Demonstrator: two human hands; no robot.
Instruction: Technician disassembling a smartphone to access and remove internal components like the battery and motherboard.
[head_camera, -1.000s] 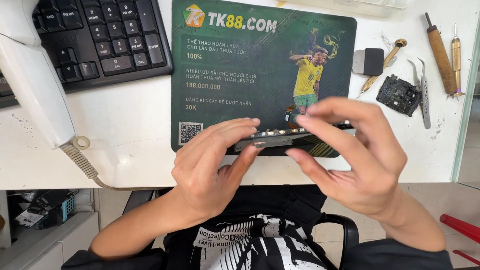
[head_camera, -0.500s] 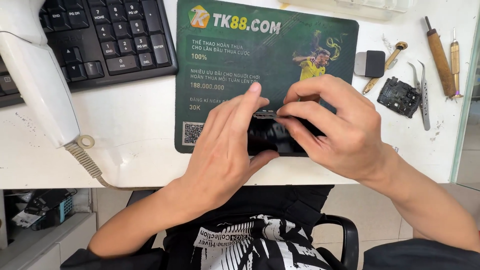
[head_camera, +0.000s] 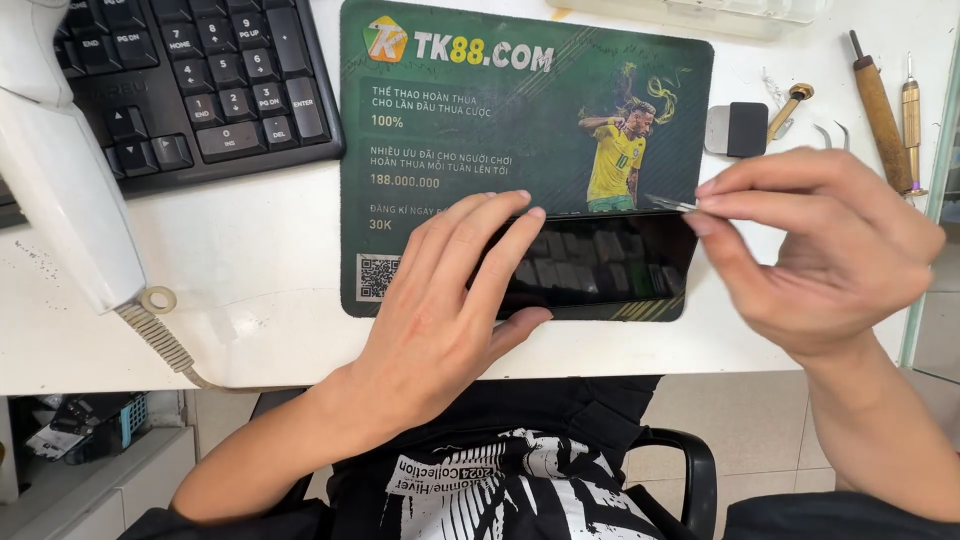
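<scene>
Already the dark phone (head_camera: 590, 262) lies flat on the green mat (head_camera: 450, 150), pressed by the left hand's (head_camera: 450, 300) spread fingers. Right hand (head_camera: 810, 240) fingertips pinch a thin sliver (head_camera: 672, 204) at the phone's upper right corner; the work there looks unfinished.

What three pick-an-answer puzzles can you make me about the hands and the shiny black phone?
1. Where does the flat black glossy phone lie?
A. on the green printed mat
B. on the black keyboard
C. on the floor

2. What colour is the tabletop?
A. red
B. white
C. blue

3. What is the left hand doing?
A. pressing flat on the phone
B. typing
C. hanging free

Answers: 1 A, the mat shows all round it; 2 B, bare top is white; 3 A, its fingers lie on the screen while the right hand pinches a thin metal tool.
</scene>
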